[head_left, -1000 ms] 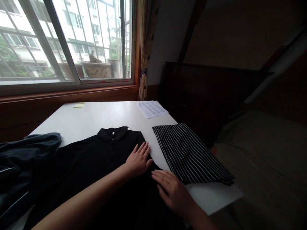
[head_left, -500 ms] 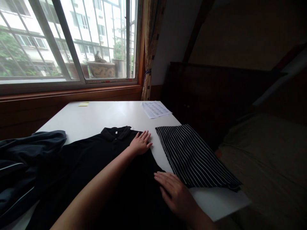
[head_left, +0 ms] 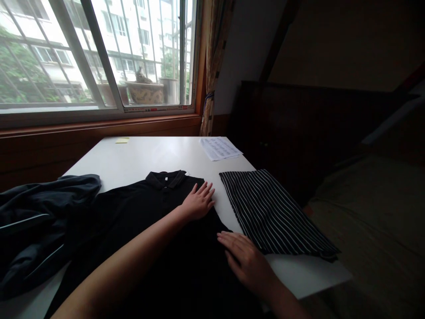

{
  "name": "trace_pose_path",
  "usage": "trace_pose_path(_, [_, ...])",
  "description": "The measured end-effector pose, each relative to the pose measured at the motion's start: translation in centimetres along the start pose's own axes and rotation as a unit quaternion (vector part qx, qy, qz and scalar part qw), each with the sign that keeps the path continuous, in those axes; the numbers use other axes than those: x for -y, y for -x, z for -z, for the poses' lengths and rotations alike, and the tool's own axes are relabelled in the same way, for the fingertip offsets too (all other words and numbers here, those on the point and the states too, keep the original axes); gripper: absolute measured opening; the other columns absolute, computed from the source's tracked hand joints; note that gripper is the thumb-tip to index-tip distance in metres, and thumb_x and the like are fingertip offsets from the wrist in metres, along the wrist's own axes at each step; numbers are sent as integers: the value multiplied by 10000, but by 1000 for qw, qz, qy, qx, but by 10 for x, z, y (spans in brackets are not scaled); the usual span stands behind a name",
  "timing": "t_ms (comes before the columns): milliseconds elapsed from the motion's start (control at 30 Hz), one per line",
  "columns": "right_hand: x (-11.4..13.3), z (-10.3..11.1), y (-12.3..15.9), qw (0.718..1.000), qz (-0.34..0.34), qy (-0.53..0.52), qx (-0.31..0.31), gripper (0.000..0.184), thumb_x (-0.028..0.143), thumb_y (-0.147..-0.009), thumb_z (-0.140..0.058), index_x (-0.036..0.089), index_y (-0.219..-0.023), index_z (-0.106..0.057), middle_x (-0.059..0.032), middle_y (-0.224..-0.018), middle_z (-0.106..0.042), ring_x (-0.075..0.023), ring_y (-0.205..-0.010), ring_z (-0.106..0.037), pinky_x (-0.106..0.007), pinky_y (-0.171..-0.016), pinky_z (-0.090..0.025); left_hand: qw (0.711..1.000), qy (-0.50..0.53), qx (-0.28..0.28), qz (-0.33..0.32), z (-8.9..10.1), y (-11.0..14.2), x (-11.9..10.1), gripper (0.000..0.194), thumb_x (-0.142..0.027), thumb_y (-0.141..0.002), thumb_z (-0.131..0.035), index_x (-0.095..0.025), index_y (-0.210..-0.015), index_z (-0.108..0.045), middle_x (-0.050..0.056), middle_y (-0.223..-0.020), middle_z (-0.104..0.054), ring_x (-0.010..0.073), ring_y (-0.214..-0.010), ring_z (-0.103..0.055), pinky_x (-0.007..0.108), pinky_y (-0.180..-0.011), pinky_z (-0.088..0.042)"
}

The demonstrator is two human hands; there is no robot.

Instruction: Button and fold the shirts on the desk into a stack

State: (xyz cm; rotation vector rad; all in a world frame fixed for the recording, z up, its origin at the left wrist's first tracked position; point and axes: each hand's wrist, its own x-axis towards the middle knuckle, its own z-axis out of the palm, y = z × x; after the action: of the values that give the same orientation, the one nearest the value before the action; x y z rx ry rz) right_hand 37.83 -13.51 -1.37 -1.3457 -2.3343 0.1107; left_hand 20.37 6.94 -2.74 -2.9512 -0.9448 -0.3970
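Black polo shirt [head_left: 133, 212] spread on white bench [head_left: 149, 153], collar [head_left: 152, 180] at its far end. Left hand [head_left: 199, 201] flat on the shirt, right of the collar, fingers slightly spread, gripping nothing. Right hand [head_left: 245, 258] at the shirt's right edge, fingers extended, close together — too dark to tell if they pinch cloth. Striped cloth [head_left: 272, 212] right of shirt, dark garment with pale piping [head_left: 40, 212] left — printed sheets [head_left: 220, 149] beyond.

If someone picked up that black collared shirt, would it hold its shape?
Probably not: the black shirt would likely sag, since it lies spread flat, like soft cloth. Its collar may keep some shape, being folded over. Pushed, it might wrinkle against the left hand, which lies on its shoulder.
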Motion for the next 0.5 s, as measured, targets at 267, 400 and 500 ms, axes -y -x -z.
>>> trace_pose_path(267, [1, -1, 0, 1000, -8, 12, 8, 565, 72, -924, -450, 244, -1463, -443, -54, -1384, -606, -213, -1306, -542, -471, -1099, -470, 998, 22, 22, -47, 0, 37, -11, 675, -553, -1018, -270, -133, -1546, -279, 132, -1620, -248, 261, -1510, -209, 475, -1222, -186])
trace_pose_path(400, [0, 0, 0, 1000, -10, 8, 8, 557, 69, -924, -449, 240, -1454, -449, -54, -1384, -606, -210, -1307, -540, -469, -1097, -473, 999, 13, 36, 1, -3, 15, 12, 684, -560, -1011, -283, -139, -1551, -278, 117, -1627, -220, 249, -1512, -203, 461, -1229, -176])
trace_pose_path(500, [0, 0, 0, 1000, -5, 3, 7, 532, 71, -926, -449, 237, -1431, -471, -58, -1384, -606, -210, -1308, -538, -467, -1098, -471, 999, 11, 33, 34, -8, -3, 29, 674, -540, -1014, -284, -125, -1545, -294, 130, -1624, -224, 254, -1512, -204, 475, -1224, -188])
